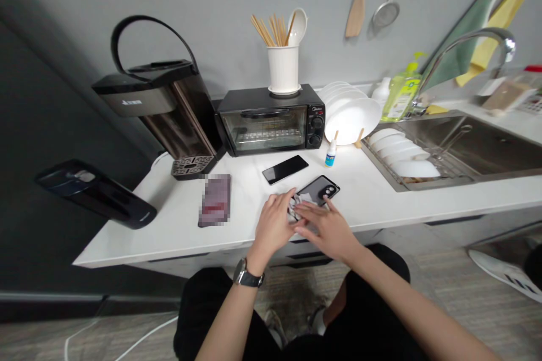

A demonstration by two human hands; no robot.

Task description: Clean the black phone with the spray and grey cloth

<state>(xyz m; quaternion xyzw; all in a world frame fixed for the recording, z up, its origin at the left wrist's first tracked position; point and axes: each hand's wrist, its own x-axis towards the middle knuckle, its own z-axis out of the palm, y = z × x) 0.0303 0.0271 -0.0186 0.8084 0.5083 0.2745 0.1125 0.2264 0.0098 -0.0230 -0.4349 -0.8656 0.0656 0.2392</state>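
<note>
Phone (317, 187), camera side up, is lying on the white counter (368, 203), partly hidden by the hands. From the left, a partly pixelated purple item (217, 197) is resting apart; the left hand (274, 219) is curling beside a crumpled pale cloth (305, 198) on the phone, its grip hidden; the right hand (332, 231) is touching the cloth, fingers extended, whether grasping I cannot tell.

White countertop (169, 228), face-up phone (285, 170), camera-side-up phone (317, 188), toaster oven (271, 124), small bottle (331, 155)
</note>
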